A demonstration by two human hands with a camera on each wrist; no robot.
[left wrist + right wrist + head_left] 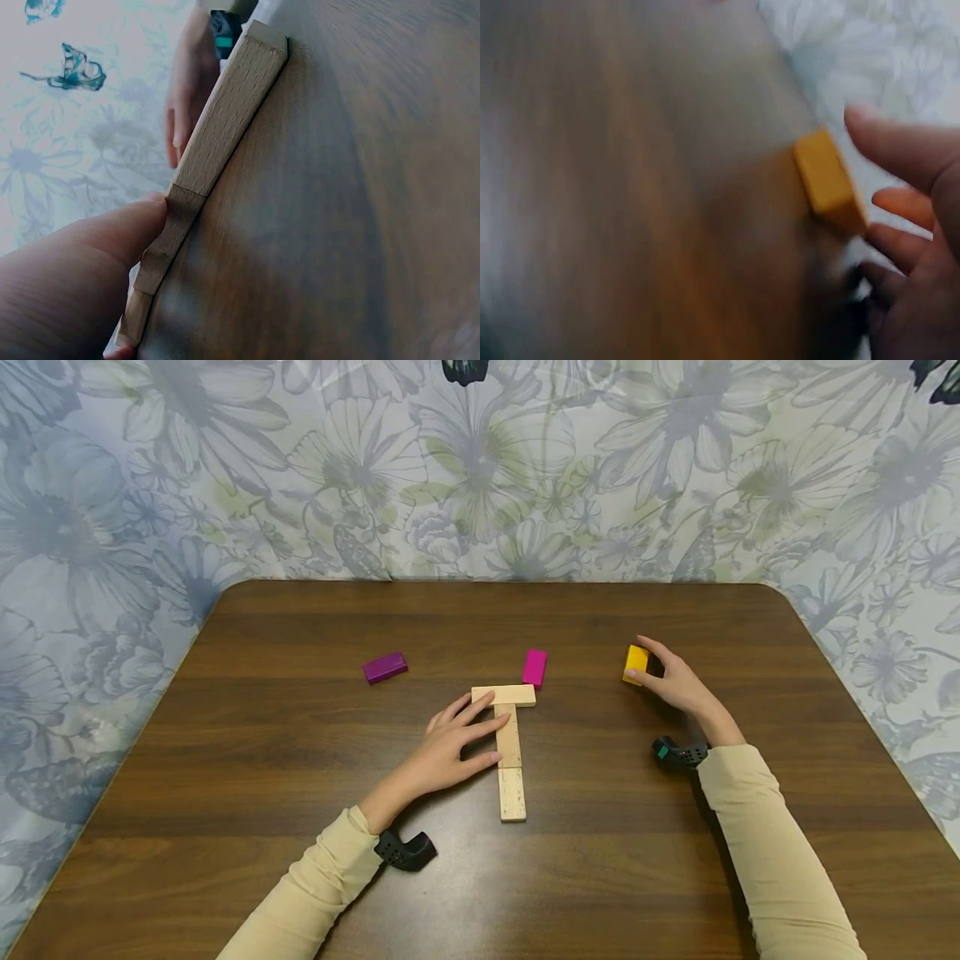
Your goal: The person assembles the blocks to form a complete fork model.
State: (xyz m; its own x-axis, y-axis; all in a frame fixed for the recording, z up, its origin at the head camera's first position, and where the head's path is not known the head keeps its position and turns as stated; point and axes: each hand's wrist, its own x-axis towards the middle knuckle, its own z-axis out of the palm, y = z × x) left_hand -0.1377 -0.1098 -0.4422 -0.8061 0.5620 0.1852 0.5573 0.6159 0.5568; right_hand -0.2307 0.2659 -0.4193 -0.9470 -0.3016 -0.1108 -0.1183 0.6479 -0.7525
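Three plain wooden blocks lie flat in a T in the head view: a crosswise block (517,695), a middle block (508,743) and a near block (513,795), end to end below it. My left hand (442,756) has its fingers spread over the crosswise and middle blocks from the left. In the left wrist view, the thumb (120,236) touches the side of the row close to a joint. My right hand (678,683) reaches round a yellow block (635,662) at the right. The right wrist view shows its thumb (900,146) apart from the yellow block, fingertips right at its end.
A magenta block (535,667) lies just beyond the T's right end. Farther left rests a purple block (385,667). The brown wooden table (300,760) meets a flower-patterned backdrop (480,485) at its far edge. Each wrist wears a black camera band.
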